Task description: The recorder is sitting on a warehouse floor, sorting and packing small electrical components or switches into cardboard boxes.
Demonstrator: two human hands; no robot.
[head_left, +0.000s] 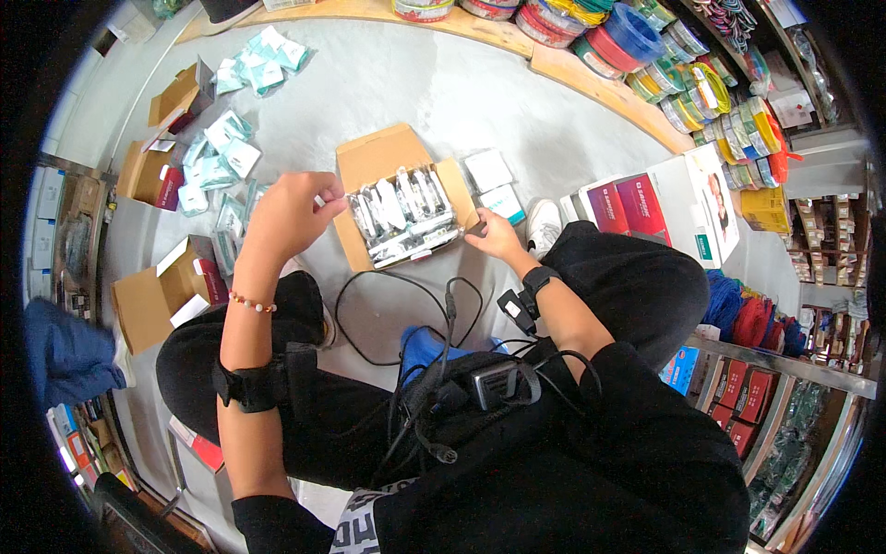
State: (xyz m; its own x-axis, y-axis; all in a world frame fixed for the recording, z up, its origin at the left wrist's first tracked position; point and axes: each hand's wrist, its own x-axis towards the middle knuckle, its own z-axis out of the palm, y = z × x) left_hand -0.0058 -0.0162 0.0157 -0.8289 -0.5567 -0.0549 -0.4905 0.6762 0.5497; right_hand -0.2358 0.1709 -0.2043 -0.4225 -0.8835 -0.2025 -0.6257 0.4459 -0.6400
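Observation:
An open cardboard box packed with clear-wrapped white and black items sits on the floor before me. My left hand is at the box's left side, fingers curled in a pinch; I cannot make out what, if anything, they hold. My right hand has thumb and fingers closed on the box's right flap near the front corner. Two small white packs lie just right of the box. A loop of black cable lies between the box and my lap.
Teal-white packets and open boxes lie at left, beside another person's blue-trousered leg. Wire coils line a wooden ledge; red-white boxes stand at right. My knees frame the front.

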